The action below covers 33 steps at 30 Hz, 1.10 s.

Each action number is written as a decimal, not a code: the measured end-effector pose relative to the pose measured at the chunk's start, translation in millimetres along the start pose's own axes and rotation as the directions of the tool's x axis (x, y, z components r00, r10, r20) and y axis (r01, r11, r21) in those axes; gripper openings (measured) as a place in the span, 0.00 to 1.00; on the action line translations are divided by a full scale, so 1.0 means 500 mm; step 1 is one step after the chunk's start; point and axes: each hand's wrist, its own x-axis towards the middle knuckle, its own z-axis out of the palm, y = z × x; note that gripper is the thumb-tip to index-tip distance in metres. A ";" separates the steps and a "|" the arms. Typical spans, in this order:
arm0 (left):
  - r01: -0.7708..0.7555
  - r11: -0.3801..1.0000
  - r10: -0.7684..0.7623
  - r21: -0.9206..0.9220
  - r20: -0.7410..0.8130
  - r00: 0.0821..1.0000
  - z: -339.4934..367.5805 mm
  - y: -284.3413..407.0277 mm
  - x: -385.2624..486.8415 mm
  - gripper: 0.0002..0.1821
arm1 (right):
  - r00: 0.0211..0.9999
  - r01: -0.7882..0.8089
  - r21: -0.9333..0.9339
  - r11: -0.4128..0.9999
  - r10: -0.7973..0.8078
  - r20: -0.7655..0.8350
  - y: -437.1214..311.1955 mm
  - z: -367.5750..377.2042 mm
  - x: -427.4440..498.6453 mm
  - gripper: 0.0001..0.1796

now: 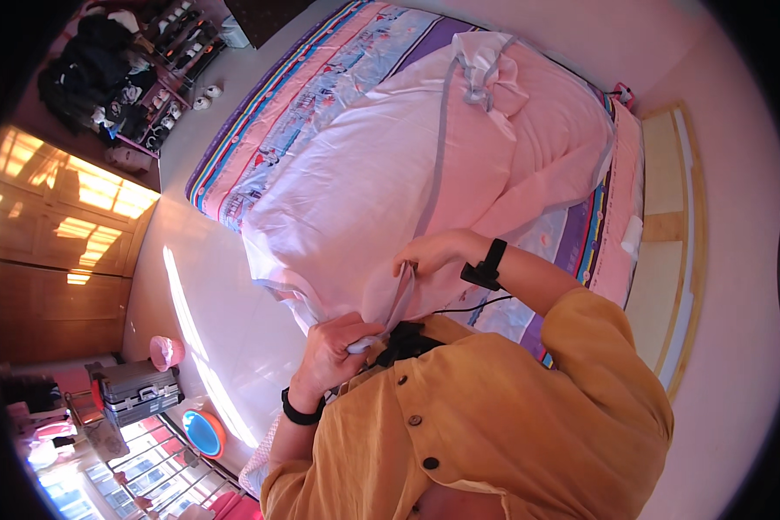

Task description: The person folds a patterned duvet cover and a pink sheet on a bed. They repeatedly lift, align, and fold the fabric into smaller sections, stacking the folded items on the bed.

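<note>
A large pale pink cloth cover (338, 188) with grey trim lies spread over the bed in front of me. Its near edge comes up to my waist. My left hand (338, 351) is closed around a bunched part of the grey-trimmed edge, close to my shirt. Slightly farther forward and to the right, my right hand (439, 252) pinches the same edge between thumb and fingers. A narrow fold of trim (401, 299) runs taut between the two hands. At the far side, part of the cover is crumpled into a heap (487, 71).
Under the cover is a patterned, striped bed sheet (279, 123). A wooden headboard (663, 227) stands right. On the left are a wooden wardrobe (58, 260), a shoe rack (162, 110), a grey suitcase (136, 393), a pink bin (167, 353) and a blue-and-orange basin (203, 433). A black cable (474, 307) crosses the bed.
</note>
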 end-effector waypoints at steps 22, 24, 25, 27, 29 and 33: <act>-0.189 0.974 0.201 0.123 -0.853 0.482 -0.191 -0.023 0.011 0.07 | 0.633 0.172 -0.353 0.920 -0.378 -0.675 -0.353 -0.028 -0.135 0.10; -0.319 0.945 0.088 -0.075 -0.879 0.468 -0.200 -0.018 0.011 0.02 | 0.796 0.190 -0.189 0.963 -0.264 -0.545 -0.356 -0.022 -0.117 0.07; -0.480 0.835 0.042 -0.268 -0.840 0.541 -0.206 -0.017 0.010 0.03 | 0.778 0.219 -0.186 0.958 -0.286 -0.559 -0.361 -0.019 -0.108 0.07; -0.587 0.421 0.029 -0.692 -0.637 0.771 -0.219 -0.013 -0.005 0.07 | 0.774 0.302 -0.130 0.944 -0.322 -0.545 -0.368 -0.015 -0.094 0.07; -0.421 0.443 -0.083 -0.792 -0.503 0.860 -0.219 -0.008 -0.018 0.14 | 0.763 0.325 -0.105 0.940 -0.327 -0.558 -0.370 -0.016 -0.084 0.07; -0.038 0.826 -0.221 -0.562 -0.385 0.896 -0.162 0.004 -0.011 0.19 | 0.751 0.322 -0.098 0.942 -0.317 -0.579 -0.361 -0.013 -0.067 0.08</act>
